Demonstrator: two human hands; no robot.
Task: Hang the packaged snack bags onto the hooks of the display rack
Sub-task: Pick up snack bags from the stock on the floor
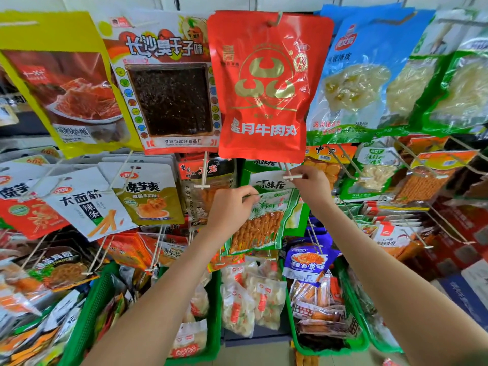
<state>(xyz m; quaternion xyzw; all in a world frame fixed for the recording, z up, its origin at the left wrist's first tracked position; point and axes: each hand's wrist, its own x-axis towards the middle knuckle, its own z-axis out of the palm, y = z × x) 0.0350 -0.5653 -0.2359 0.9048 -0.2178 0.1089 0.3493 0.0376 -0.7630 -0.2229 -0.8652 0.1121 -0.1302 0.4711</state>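
Note:
A green and white snack bag (266, 220) with orange sticks showing through its window hangs at the middle of the rack. My left hand (232, 207) pinches its upper left edge. My right hand (311, 186) holds the white T-shaped tip of the hook (291, 177) at the bag's top. More bags of the same kind sit behind it on that hook. A large red bag (264, 88) hangs from the hook directly above.
Hooks full of snack bags surround the spot: a black-window bag (169, 96) and yellow bag (60, 83) upper left, blue bags (364, 75) upper right. Green baskets (211, 313) of loose packets stand below. Another white hook tip (202, 185) sticks out just left.

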